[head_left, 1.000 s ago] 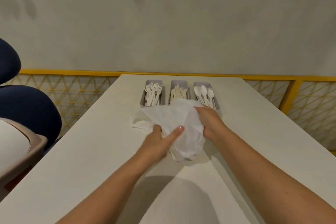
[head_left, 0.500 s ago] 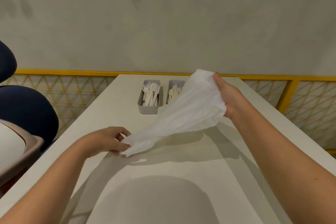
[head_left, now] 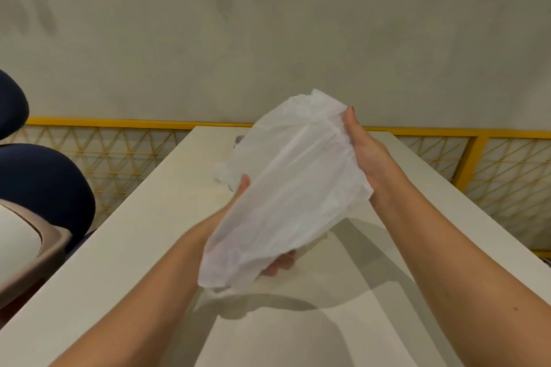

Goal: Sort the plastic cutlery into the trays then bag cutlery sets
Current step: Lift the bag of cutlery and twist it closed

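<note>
A thin white plastic bag point(head_left: 292, 188) hangs in the air over the white table point(head_left: 143, 253), held between both hands. My right hand point(head_left: 366, 155) grips its bunched upper edge. My left hand point(head_left: 238, 197) holds the bag from below and behind; only the thumb and some fingertips under the bag's lower end show. The cutlery trays at the far end of the table are almost wholly hidden behind the bag; just a grey tray corner point(head_left: 239, 139) peeks out to the left of it. No cutlery is visible.
A dark blue chair point(head_left: 44, 188) and a beige bin point(head_left: 32, 253) stand at the table's left side. A yellow mesh railing point(head_left: 119, 140) runs behind the table and along the right, in front of a plain wall.
My left hand has left the tabletop at the left and come up under the bag. The bag now hangs higher and nearer to me, covering the trays.
</note>
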